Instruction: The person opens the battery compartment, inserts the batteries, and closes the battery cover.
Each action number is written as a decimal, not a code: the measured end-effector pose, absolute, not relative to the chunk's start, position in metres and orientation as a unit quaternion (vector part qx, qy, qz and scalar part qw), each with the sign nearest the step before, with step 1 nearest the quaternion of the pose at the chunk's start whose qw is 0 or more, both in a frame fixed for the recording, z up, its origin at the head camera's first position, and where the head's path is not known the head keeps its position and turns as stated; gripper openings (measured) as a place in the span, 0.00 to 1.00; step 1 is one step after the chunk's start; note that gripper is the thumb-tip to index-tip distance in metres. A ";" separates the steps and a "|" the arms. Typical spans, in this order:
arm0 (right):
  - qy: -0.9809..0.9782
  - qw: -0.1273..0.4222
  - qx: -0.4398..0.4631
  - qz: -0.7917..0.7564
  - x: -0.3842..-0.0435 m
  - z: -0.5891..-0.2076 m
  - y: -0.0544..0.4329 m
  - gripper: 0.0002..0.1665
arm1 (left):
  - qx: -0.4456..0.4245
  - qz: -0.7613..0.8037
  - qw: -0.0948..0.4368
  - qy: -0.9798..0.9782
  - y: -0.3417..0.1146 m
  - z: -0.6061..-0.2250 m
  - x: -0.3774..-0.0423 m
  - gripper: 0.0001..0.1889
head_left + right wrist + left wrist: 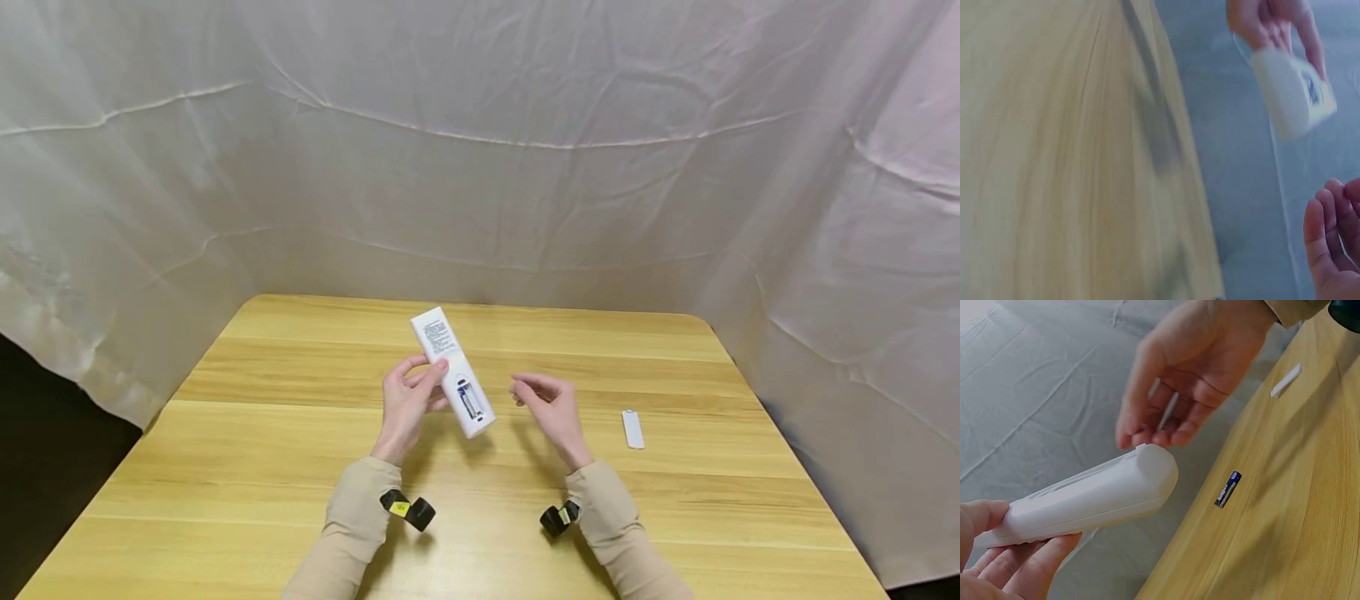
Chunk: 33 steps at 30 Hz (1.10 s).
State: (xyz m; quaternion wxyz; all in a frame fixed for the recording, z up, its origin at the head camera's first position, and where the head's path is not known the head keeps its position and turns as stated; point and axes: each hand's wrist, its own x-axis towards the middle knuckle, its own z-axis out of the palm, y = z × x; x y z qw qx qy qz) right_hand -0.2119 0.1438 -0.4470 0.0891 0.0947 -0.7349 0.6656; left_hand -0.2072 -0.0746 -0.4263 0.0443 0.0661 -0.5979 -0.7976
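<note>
My left hand (405, 408) holds a white remote control (431, 333), its back tilted up. Thumb on the back and fingers beneath grip its side. In the uncovered battery slot (470, 400) a battery with a blue end shows. My right hand (551, 410) hovers to the right of the remote, fingers loosely bent, nothing visible between them. In the left wrist view, that hand (1200, 362) appears just beyond the remote's end. A blue and silver battery (1228, 489) shows against the table there; the head view does not show it.
The white battery cover (633, 430) lies on the wooden table (712, 517), right of the right hand. Pale cloth (480, 200) hangs behind the table and at both sides. A black camera is strapped to each wrist.
</note>
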 end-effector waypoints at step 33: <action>-0.858 -0.036 0.039 0.511 -0.243 -0.474 0.206 0.32 | 0.070 -0.798 0.039 -0.597 -0.078 -0.426 -0.208 0.16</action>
